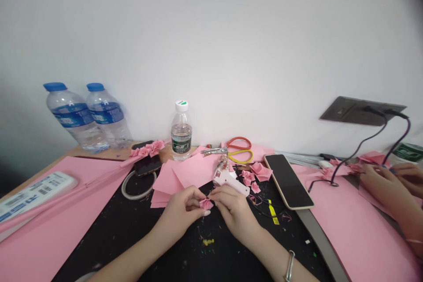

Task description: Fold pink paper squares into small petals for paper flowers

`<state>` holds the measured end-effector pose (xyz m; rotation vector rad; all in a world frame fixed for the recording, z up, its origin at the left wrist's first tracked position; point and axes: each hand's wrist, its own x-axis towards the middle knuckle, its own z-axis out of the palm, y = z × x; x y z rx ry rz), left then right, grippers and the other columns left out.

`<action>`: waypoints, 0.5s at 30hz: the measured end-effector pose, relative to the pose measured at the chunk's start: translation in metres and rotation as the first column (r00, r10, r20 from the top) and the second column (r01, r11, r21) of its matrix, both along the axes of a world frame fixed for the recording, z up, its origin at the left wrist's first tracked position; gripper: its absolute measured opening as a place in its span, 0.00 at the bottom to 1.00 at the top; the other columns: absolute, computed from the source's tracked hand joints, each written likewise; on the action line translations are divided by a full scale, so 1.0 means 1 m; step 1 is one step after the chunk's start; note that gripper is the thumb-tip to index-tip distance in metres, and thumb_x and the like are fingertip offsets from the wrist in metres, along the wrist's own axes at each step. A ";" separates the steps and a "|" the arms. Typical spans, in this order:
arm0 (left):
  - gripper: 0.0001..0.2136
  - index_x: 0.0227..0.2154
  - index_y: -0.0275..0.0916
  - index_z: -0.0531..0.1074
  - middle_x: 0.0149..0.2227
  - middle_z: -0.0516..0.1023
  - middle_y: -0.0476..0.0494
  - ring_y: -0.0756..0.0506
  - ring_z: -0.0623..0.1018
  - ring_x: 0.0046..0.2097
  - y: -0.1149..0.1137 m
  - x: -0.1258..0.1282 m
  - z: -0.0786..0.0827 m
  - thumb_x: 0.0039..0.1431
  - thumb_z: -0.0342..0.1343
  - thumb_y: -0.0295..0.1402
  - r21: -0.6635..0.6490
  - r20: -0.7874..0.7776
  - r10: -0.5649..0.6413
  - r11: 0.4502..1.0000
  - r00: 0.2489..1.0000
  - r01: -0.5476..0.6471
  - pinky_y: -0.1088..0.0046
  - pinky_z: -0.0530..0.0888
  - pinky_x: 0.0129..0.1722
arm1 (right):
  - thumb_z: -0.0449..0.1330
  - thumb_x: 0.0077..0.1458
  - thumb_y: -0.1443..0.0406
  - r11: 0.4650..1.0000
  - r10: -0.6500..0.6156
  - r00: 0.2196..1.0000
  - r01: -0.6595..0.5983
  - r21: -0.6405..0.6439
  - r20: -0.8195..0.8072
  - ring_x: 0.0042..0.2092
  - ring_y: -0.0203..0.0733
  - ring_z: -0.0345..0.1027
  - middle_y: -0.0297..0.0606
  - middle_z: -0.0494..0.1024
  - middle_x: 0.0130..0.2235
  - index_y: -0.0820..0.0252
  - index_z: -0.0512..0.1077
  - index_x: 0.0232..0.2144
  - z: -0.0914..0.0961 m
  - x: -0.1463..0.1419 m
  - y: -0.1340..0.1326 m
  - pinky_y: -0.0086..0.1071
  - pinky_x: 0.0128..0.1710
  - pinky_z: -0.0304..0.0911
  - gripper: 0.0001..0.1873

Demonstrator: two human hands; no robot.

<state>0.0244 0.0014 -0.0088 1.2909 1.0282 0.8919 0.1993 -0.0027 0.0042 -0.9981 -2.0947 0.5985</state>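
Both my hands meet over a black mat [139,229] and pinch one small folded pink paper piece [206,204]. My left hand [183,210] grips it from the left with fingers curled. My right hand [233,211] grips it from the right; a bracelet sits on that wrist. Just behind the hands lies a white glue gun [229,179]. Loose pink paper sheets [185,174] and small folded pink pieces [256,172] lie beyond it.
Scissors [236,150], a phone [288,179], a small water bottle [181,131] and two larger bottles [87,116] stand toward the wall. Large pink sheets [49,224] cover both table sides. Another person's hands [393,185] work at the right, near cables [360,150].
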 end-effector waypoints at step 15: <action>0.10 0.32 0.37 0.69 0.34 0.75 0.46 0.46 0.75 0.39 0.003 -0.001 0.002 0.45 0.62 0.30 -0.001 0.141 0.012 1.000 0.990 -0.012 0.71 0.70 0.41 | 0.49 0.55 0.73 0.990 -0.137 0.973 0.138 -0.005 -0.184 0.46 0.42 0.66 0.41 0.73 0.43 0.55 0.72 0.40 0.001 -0.002 -0.003 0.37 0.46 0.62 0.16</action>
